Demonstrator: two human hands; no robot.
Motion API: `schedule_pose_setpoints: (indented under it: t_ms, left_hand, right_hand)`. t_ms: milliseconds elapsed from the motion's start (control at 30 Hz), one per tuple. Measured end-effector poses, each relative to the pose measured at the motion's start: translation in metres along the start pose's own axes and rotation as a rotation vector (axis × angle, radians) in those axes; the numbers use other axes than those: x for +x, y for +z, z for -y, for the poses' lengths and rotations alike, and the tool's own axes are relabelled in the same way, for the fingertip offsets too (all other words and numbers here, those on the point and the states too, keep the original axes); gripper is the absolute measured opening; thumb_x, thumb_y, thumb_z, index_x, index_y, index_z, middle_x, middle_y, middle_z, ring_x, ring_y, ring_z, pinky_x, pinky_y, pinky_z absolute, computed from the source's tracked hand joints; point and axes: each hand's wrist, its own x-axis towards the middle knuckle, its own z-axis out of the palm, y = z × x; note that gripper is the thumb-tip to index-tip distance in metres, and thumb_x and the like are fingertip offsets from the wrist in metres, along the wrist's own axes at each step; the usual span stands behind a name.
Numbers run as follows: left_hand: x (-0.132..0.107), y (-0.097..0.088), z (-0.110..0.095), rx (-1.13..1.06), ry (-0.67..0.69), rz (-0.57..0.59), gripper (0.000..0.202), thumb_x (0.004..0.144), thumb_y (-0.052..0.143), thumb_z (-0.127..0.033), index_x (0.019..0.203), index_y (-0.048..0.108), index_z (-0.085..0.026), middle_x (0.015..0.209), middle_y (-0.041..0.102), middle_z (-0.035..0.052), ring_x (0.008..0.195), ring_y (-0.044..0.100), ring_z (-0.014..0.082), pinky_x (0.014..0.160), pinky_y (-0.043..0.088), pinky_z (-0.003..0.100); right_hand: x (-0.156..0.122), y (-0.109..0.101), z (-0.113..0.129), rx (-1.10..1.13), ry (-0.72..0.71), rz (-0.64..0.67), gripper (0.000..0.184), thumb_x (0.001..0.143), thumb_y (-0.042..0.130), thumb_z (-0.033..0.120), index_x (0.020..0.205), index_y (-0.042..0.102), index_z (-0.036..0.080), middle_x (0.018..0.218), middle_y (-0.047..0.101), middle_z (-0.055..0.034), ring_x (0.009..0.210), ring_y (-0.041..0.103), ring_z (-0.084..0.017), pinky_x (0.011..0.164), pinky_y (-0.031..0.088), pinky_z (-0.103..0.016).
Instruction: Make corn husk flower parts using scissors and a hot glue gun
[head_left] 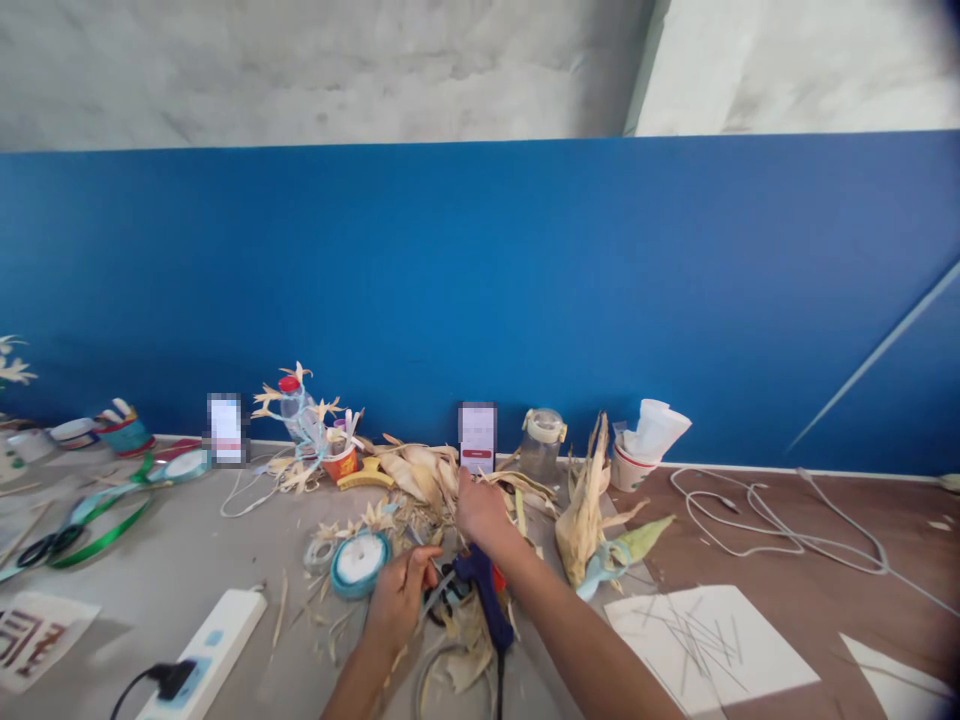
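Note:
My left hand (399, 597) is curled around small scissors (442, 592), fingers closed on the handles, just beside a roll of pale blue ribbon (359, 563). My right hand (482, 512) reaches forward into a heap of dried corn husks (420, 476); its fingers are bent down among the husks and mostly hidden. Under my right forearm lies a dark blue glue gun (487, 592) with its cord running toward me.
A white power strip (212, 648) with a black plug lies at front left. Green ribbon and black scissors (45, 545) sit far left. Paper cups (637, 455), a glass jar (541, 445), white cables (757, 520) and a sheet with thin wires (705, 640) are on the right.

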Motion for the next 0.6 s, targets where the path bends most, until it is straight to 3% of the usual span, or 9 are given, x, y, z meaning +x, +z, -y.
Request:
schedule_pose_setpoints:
  t_ms: [200, 333, 467, 600]
  left_hand:
    - [0.000, 0.001, 0.002, -0.012, -0.054, -0.021, 0.050, 0.082, 0.044, -0.055, 0.098, 0.068, -0.014, 0.061, 0.061, 0.0026, 0.055, 0.055, 0.0183, 0.057, 0.046, 0.031]
    - [0.000, 0.001, 0.000, -0.005, -0.068, -0.048, 0.043, 0.078, 0.052, -0.049, 0.100, 0.068, -0.016, 0.070, 0.066, 0.0045, 0.064, 0.059, 0.0201, 0.061, 0.048, 0.031]
    - [0.003, -0.001, -0.001, -0.041, -0.030, -0.096, 0.038, 0.075, 0.058, -0.047, 0.095, 0.069, -0.017, 0.078, 0.067, 0.0061, 0.071, 0.060, 0.0209, 0.067, 0.049, 0.032]
    - [0.004, -0.005, -0.007, -0.149, 0.013, -0.189, 0.038, 0.071, 0.065, -0.045, 0.098, 0.067, -0.018, 0.090, 0.065, 0.0069, 0.071, 0.058, 0.0187, 0.069, 0.049, 0.032]
  right_hand:
    - [0.013, -0.014, -0.011, 0.387, -0.026, -0.102, 0.034, 0.071, 0.052, 0.007, 0.103, 0.061, 0.014, 0.092, 0.071, -0.0124, 0.085, 0.066, -0.024, 0.076, 0.045, -0.032]
    - [0.016, -0.033, -0.014, 0.697, -0.066, -0.215, 0.024, 0.075, 0.051, 0.017, 0.098, 0.060, 0.016, 0.091, 0.069, -0.0078, 0.080, 0.063, -0.018, 0.072, 0.046, -0.028]
    - [0.007, -0.049, -0.013, 0.951, -0.070, -0.296, 0.027, 0.077, 0.050, 0.031, 0.097, 0.056, 0.015, 0.078, 0.066, -0.0048, 0.059, 0.055, -0.014, 0.056, 0.043, -0.026]
    - [-0.014, -0.046, -0.005, 1.101, -0.084, -0.326, 0.026, 0.076, 0.050, 0.039, 0.089, 0.056, 0.017, 0.067, 0.059, 0.0009, 0.052, 0.046, -0.011, 0.051, 0.038, -0.023]
